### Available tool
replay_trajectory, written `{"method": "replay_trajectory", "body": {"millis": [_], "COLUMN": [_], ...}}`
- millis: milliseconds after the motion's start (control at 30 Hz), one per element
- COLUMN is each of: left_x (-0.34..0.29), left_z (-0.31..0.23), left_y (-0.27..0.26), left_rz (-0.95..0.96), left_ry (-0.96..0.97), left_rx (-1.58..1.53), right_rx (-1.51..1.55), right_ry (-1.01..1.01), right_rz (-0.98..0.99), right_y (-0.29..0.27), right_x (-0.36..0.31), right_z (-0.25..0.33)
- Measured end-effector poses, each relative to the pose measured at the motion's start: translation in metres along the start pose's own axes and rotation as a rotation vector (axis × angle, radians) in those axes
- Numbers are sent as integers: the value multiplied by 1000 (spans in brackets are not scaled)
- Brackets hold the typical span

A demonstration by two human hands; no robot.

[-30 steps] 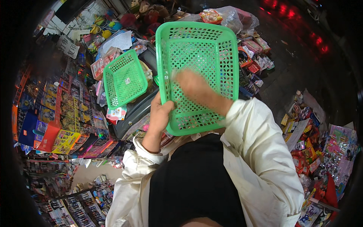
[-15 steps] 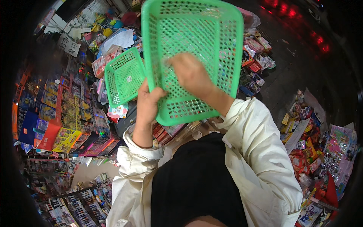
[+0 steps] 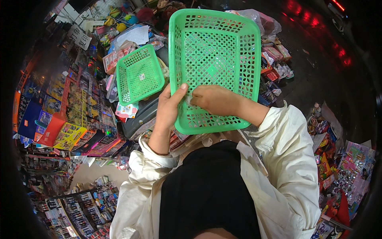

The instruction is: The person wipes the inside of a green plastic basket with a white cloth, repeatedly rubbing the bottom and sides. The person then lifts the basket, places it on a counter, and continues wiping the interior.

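Observation:
A large green plastic basket (image 3: 211, 49) with lattice holes is held up in front of me, its inside facing me. My left hand (image 3: 167, 109) grips its lower left wall, the thumb lying over the rim. Inside the basket, near that thumb, my right hand (image 3: 221, 101) has its fingers curled and pinched together against the lower left part. A whitish bit shows at its fingertips, too small to name. To the left, a smaller green basket (image 3: 137, 81) of similar lattice rests tilted on other goods, with a small white tag (image 3: 142, 77) inside.
Boxed packs (image 3: 119, 56) and a white paper sheet (image 3: 133, 35) lie beyond the smaller basket. Colourful packaged goods (image 3: 55, 103) fill the left side. More packets (image 3: 274, 63) sit right of the large basket, and hanging packages (image 3: 354, 171) stand at lower right.
The large basket has shifted right and slightly down in view, so its far rim shows whole. My right hand has moved down inside it, closer to my left thumb.

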State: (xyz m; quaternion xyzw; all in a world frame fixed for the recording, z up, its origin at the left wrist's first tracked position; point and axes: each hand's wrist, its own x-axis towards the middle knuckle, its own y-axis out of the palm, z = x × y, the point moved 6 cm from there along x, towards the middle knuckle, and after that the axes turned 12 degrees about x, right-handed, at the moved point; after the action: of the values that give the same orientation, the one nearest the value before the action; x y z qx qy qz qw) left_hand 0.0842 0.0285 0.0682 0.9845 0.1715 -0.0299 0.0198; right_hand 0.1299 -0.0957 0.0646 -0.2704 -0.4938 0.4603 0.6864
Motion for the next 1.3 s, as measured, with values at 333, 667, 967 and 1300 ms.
{"method": "replay_trajectory", "body": {"millis": [333,667,967,1300], "left_x": [-2,3,4,17], "left_z": [1,14,16,0], "left_y": [-8,3,19,-7], "left_rz": [-135,-80,-50,140], "left_ry": [8,-5,103,-29], "left_rx": [44,-45,61,245], "right_rx": [-110,214,278,176], "right_ry": [506,403,323,550], "right_rz": [355,-9,-133,-9], "right_y": [19,29,33,58], "right_x": [-32,-19,-14,-76], "right_z": [-31,-27,-22,-50]}}
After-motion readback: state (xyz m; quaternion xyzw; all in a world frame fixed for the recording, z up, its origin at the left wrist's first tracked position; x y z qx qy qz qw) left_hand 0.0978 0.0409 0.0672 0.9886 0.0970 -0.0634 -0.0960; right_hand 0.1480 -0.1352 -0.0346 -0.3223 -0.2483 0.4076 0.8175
